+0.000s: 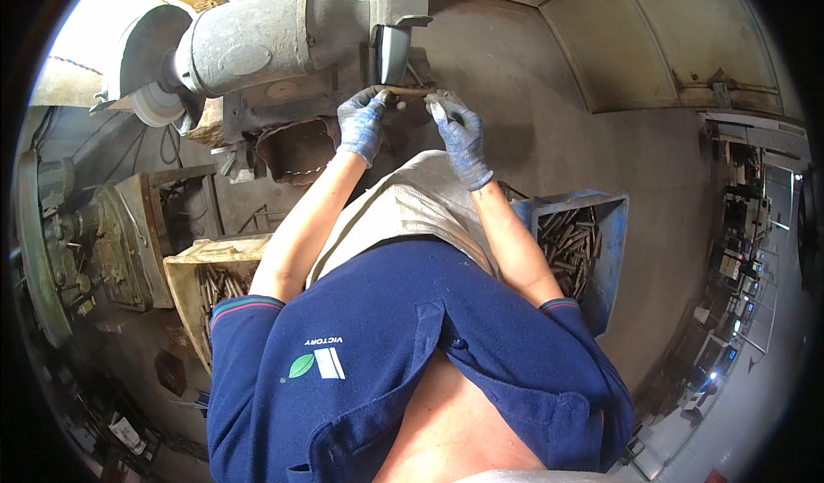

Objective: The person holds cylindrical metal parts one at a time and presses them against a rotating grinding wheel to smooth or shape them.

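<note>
My left hand (362, 123), in a blue and grey knit glove, pinches one end of a thin brownish metal rod (409, 90). The rod's other end is between the fingers of my right hand (456, 135), gloved alike. The rod lies level, just below the lower edge of the grinding wheel (394, 55) of a bench grinder (251, 39); whether it touches the wheel I cannot tell. A metal guard covers the wheel's upper part. A light cloth apron (405, 200) lies over my lap.
A second, white wheel (156, 104) sits at the grinder's left end. A blue bin (615, 251) of metal rods stands at my right, a yellowish bin (183, 290) of similar pieces at my left. A ragged-edged container (264, 155) is below the grinder, and an old machine (109, 245) stands far left.
</note>
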Available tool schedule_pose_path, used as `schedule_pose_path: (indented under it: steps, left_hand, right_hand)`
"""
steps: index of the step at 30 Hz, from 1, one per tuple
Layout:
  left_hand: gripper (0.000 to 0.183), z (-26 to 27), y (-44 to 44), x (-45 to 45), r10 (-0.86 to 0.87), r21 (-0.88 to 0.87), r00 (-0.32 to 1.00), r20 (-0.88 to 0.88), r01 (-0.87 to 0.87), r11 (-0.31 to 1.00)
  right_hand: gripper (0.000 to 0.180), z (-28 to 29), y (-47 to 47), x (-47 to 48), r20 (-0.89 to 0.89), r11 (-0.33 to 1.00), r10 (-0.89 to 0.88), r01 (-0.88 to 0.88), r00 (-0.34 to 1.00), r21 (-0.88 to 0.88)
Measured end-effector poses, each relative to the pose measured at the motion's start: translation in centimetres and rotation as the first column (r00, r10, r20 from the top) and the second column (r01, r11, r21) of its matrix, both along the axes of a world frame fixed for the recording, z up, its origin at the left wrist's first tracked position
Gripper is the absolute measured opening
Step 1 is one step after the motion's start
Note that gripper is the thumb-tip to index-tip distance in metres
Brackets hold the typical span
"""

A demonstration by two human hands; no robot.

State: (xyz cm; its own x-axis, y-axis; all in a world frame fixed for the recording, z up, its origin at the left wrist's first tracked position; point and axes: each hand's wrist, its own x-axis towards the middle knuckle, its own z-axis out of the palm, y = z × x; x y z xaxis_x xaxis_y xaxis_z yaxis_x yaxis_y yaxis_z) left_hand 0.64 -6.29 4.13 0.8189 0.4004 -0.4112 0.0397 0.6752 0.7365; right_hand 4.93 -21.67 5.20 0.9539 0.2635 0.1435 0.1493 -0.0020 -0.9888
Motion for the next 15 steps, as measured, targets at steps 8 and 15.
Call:
schedule_pose_path:
  steps: [8, 15]
  left_hand:
    - [0.011, -0.3, 2.0, -0.7, 0.017, 0.065, 1.0, 0.006, -0.017, 0.998]
    - [0.008, -1.8, 4.6, -1.5, 0.07, 0.089, 0.997, -0.017, -0.069, 0.994]
  right_hand:
    - [0.012, 0.4, 2.0, -0.4, -0.023, 0.998, 0.053, -0.054, 0.998, -0.035]
    - [0.014, -1.1, 4.6, -0.7, -0.1, 0.996, 0.089, -0.087, 0.991, 0.025]
